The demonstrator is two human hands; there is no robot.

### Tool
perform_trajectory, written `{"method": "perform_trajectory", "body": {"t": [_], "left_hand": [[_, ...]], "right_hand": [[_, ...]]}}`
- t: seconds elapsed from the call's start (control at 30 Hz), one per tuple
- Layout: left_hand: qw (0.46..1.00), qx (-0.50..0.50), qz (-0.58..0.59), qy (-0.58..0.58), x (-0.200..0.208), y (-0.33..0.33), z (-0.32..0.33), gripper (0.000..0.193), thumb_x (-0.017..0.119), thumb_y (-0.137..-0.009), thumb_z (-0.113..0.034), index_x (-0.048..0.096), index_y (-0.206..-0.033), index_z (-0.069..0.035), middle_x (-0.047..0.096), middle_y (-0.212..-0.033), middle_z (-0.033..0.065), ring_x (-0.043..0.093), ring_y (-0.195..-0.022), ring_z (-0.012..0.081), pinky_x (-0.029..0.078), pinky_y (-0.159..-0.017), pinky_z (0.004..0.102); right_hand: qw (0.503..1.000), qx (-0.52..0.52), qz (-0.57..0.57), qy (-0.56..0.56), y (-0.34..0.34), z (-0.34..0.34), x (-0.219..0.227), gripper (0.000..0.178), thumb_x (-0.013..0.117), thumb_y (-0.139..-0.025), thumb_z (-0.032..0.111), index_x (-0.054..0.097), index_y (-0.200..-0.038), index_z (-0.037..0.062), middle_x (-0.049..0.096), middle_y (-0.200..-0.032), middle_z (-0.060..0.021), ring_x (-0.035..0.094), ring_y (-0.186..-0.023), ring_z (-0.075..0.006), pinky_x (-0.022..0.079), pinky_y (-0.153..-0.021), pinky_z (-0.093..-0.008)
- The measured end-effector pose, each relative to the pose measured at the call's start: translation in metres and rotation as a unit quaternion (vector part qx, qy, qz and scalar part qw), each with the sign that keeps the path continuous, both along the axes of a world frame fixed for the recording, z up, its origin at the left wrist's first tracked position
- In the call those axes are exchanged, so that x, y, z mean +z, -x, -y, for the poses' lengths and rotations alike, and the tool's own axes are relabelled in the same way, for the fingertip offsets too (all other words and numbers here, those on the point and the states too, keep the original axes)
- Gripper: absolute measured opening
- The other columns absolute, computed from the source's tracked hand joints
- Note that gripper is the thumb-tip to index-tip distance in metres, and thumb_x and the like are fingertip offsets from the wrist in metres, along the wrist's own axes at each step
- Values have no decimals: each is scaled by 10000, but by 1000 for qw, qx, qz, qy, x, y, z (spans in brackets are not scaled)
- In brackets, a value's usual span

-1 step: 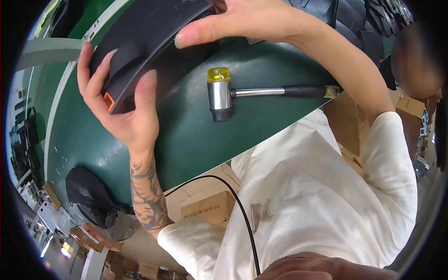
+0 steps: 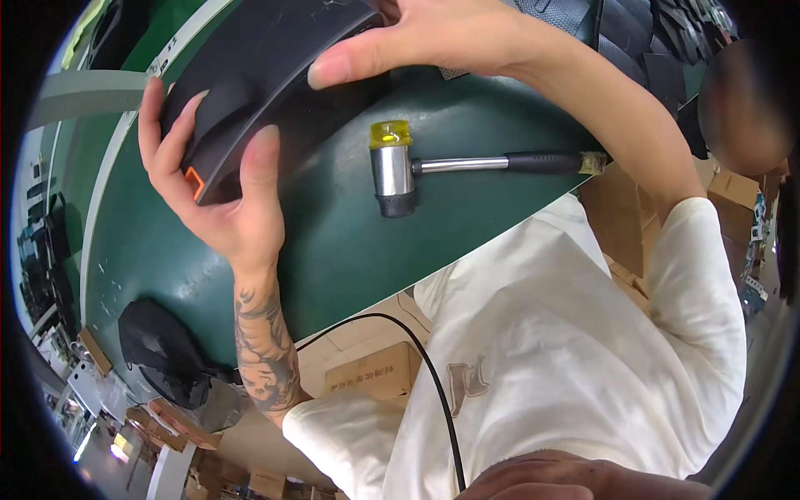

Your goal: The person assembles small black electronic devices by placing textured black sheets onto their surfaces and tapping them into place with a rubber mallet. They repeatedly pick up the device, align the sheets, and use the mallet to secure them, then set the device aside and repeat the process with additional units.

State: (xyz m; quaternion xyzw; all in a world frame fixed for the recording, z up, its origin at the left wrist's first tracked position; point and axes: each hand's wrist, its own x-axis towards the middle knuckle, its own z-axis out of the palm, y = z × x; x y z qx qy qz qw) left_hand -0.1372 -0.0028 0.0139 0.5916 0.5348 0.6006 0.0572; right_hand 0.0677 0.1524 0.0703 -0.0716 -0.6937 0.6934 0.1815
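A black, curved, smooth panel is held up over the green worktable at the upper left. I cannot make out what it belongs to. My left hand grips its near left end, thumb on the near side and fingers round the far side. A small orange piece shows at that end, by the palm. On the near edge, farther right, rests the thumb of my right hand; its other fingers are mostly hidden. A two-faced mallet, yellow and black with a metal head, lies below the panel, handle pointing right.
Dark textured sheets are piled at the upper right. A black mesh bag lies at the table's lower left. One black cable runs before my white shirt. Cardboard boxes stand below the table edge; another person is at the right.
The panel's near edge has tilted very slightly, and my right thumb has shifted a little to the left along it. The mallet has not moved.
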Motion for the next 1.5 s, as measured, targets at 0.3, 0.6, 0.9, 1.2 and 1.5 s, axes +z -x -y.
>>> {"method": "perform_trajectory", "body": {"t": [0.3, 0.6, 0.9, 1.2, 1.5], "left_hand": [[997, -29, 70, -6, -1, 14, 1, 596, 840, -884, -257, 536, -1333, -8, 341, -1622, 234, 552, -1309, 285, 513, -1052, 382], [969, -73, 235, -28, 0, 17, 3, 715, 808, -921, -289, 436, -1457, 6, 369, -1611, 197, 577, -1301, 297, 501, -1113, 458], [907, -87, 407, 63, -1, 36, 12, 718, 708, -1003, -319, 361, -1540, 8, 543, -1446, 160, 593, -1258, 282, 471, -1100, 444], [977, -117, 175, 26, 10, 6, 1, 1186, 886, -835, -343, 80, -1647, -32, 400, -1567, 171, 457, -1403, 295, 353, -1177, 420], [970, -78, 227, 34, 11, -1, 5, 1221, 906, -811, -330, 72, -1651, -32, 441, -1498, 143, 473, -1370, 269, 377, -1155, 411]], "right_hand": [[972, -160, -9, -172, 16, 7, -47, 895, 848, -836, 440, 466, -1497, -26, 652, -1327, -190, 641, -1204, -273, 497, -1048, -361], [948, -163, -30, -274, 25, 4, -23, 939, 801, -851, 533, 462, -1467, -88, 601, -1376, -263, 620, -1240, -343, 490, -1051, -361], [956, -170, 17, -238, 23, 4, -13, 906, 817, -811, 521, 485, -1496, 29, 583, -1372, -256, 580, -1272, -378, 462, -1094, -396], [941, -26, -82, -328, 23, -6, -1, 924, 846, -807, 242, 345, -1526, -53, 427, -1402, -234, 467, -1335, -353, 402, -1133, -390], [940, -50, -87, -326, 17, 22, 20, 764, 824, -836, 237, 452, -1461, 3, 413, -1390, -203, 461, -1311, -349, 395, -1128, -405]]}}
